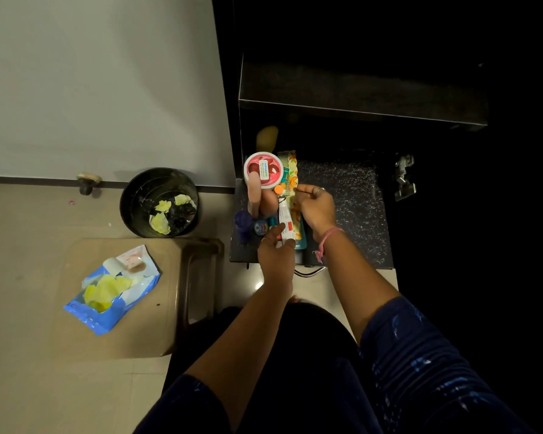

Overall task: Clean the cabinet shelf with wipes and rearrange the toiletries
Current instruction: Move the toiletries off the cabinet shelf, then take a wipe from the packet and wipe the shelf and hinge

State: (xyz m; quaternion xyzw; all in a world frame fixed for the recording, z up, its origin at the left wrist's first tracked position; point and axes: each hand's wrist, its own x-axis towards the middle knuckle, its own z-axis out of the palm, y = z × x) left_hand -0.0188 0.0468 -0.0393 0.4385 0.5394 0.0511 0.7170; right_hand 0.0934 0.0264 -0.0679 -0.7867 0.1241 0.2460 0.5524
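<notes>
White tube [285, 221], on the cabinet shelf [355, 195] just below the round red-lidded jar [263, 169]: light, soft, likely slippery; my left hand [276, 255] pinches its lower end, my right hand [314, 205] grips the patterned packet [292, 177] beside it.

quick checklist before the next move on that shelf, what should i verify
1. Right side of shelf bare for spreading items out: ok.
2. Toiletries still bunched at the left edge, jar on top of others: not ok, still to arrange.
3. Left hand has the white tube between thumb and finger: ok.
4. Right hand pinching something thin by the comb: cannot tell what.
5. Wipes pack open on the stool, within reach: ok.
6. Bin close by for used wipes: ok.
</notes>
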